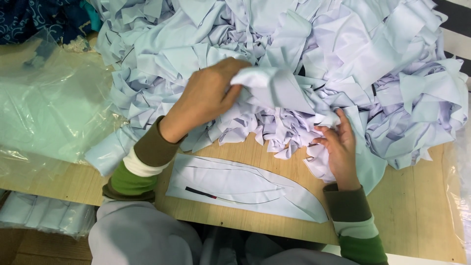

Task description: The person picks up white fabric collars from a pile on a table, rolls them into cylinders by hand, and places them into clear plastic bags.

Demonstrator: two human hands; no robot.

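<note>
A large heap of pale lilac-white cut fabric pieces (304, 54) covers the far half of a wooden table (417, 211). My left hand (206, 98) pinches one white fabric piece (274, 86) and lifts its edge off the heap. My right hand (338, 147) rests fingers apart on the heap's near edge, touching the small folded pieces there. Between my forearms, a flat stack of curved, crescent-shaped white pieces (245, 189) lies on the table, with a dark pen-like stick (200, 192) on top.
Crumpled clear greenish plastic sheeting (46, 105) lies at the left. Dark blue patterned cloth (34, 17) sits at the top left. A bundle of wrapped white pieces (44, 213) is below the table's left edge. A black and white striped surface (458, 29) shows at the top right.
</note>
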